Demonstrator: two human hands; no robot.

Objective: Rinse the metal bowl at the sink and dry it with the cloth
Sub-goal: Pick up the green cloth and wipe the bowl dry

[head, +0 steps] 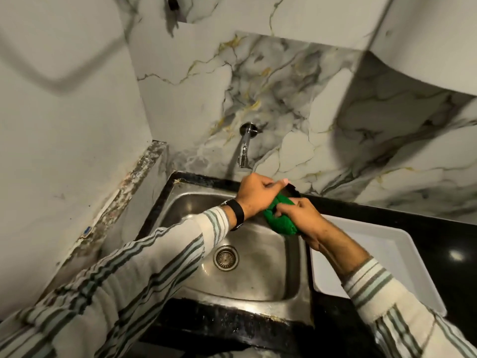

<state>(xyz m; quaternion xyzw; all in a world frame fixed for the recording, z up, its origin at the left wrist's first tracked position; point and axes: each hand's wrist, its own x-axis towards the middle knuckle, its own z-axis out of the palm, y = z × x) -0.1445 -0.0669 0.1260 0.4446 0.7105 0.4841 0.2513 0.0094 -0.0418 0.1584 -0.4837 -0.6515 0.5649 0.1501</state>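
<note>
Both hands over sink point(258, 280) back-right corner. Left hand point(255, 195) grips what looks like the metal bowl point(293, 191), mostly hidden; right hand point(300, 215) clamps green cloth point(280, 222) against it.

The metal bowl point(293, 190) is almost wholly hidden: only a dark sliver of rim shows at about one o'clock from the left hand point(255, 196), the rest covered by the green cloth point(280, 218) and both hands, so its shape and whether it is wet cannot be told. The right hand point(300, 218) has its fingertips buried in the cloth. Part of the cloth lies under the hands. The white tray point(387, 244), at four o'clock from the hands, is partly covered by the right forearm. Both sleeves run off the lower edge. A dark object at the top edge, near eleven o'clock, is cut off and blurred.
</note>
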